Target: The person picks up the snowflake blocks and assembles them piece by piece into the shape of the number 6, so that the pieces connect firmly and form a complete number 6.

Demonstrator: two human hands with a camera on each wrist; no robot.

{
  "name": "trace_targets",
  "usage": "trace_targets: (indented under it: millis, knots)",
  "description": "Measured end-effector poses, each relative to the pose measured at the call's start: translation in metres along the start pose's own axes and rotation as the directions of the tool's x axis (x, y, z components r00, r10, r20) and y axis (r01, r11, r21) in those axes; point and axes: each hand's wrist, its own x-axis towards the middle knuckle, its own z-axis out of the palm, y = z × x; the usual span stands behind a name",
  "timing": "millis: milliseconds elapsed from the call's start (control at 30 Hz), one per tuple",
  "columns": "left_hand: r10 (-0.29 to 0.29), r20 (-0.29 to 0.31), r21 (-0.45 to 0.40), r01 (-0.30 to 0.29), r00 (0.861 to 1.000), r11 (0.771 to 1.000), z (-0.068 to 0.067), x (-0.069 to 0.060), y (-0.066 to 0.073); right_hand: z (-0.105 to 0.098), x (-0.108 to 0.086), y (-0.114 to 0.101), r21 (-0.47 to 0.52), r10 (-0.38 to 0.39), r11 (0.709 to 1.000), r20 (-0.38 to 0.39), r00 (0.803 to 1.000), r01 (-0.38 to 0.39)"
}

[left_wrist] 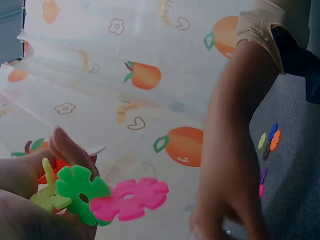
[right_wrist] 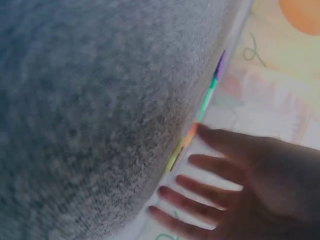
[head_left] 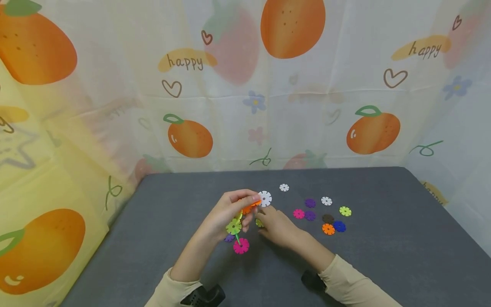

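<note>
My left hand (head_left: pixel 234 211) grips a joined cluster of notched plastic discs between thumb and fingers. A white disc (head_left: pixel 264 198) stands at its top, with an orange disc (head_left: pixel 249 207) beside the thumb. Below the palm hang a yellow-green disc (head_left: pixel 233 226), a green disc (left_wrist: pixel 82 195) seen nearly face-on in the left wrist view, and a pink disc (left_wrist: pixel 132 198) at the end. My right hand (head_left: pixel 278 227) is low over the table, fingers extended and spread in the right wrist view. Near its fingertips lies another yellow-green disc (head_left: pixel 259 222), partly hidden in the head view.
Loose discs lie to the right on the grey table (head_left: pixel 383 264): a pink disc (head_left: pixel 298 214), purple discs (head_left: pixel 310 203), a blue disc (head_left: pixel 339 226), an orange disc (head_left: pixel 328 229) and others. A printed curtain (head_left: pixel 230 128) hangs behind the table.
</note>
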Motion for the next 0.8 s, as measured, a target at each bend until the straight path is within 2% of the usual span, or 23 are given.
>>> trace_targets:
  millis: [133, 267, 367, 467, 567, 633, 700, 800]
  knots:
    - [-0.013, -0.024, 0.039, 0.014, 1.000, 0.999, 0.001, -0.001, 0.001, 0.002, -0.003, 0.001, -0.013, 0.003, 1.000, -0.009, 1.000, -0.003]
    - [-0.007, -0.031, 0.050, 0.008, 0.999, 0.999, 0.002, -0.002, 0.003, 0.003, -0.005, 0.004, 0.109, 0.055, 0.993, -0.032, 0.998, -0.051]
    - [0.012, -0.012, 0.047, -0.012, 1.000, 0.999, 0.002, -0.004, 0.005, 0.001, -0.007, 0.008, 0.268, 0.094, 0.959, 0.014, 0.995, -0.094]
    - [0.034, -0.011, 0.065, -0.033, 0.999, 0.997, 0.002, -0.006, 0.007, -0.006, -0.011, 0.009, 0.445, 0.130, 0.887, 0.016, 0.991, -0.123]
    - [0.052, -0.024, 0.092, -0.049, 0.998, 0.995, 0.001, -0.007, 0.008, -0.019, -0.016, 0.004, 0.584, 0.205, 0.802, -0.068, 0.976, -0.128]
    - [0.058, -0.032, 0.102, -0.054, 0.998, 0.993, 0.000, -0.007, 0.009, -0.032, -0.020, -0.001, 0.666, 0.286, 0.737, -0.148, 0.947, -0.118]
    - [0.058, -0.043, 0.104, -0.053, 0.997, 0.993, -0.001, -0.007, 0.009, -0.045, -0.024, -0.007, 0.745, 0.362, 0.662, -0.226, 0.904, -0.079]
    - [0.062, -0.063, 0.112, -0.055, 0.996, 0.992, -0.002, -0.006, 0.008, -0.061, -0.029, -0.011, 0.832, 0.424, 0.552, -0.327, 0.844, 0.045]
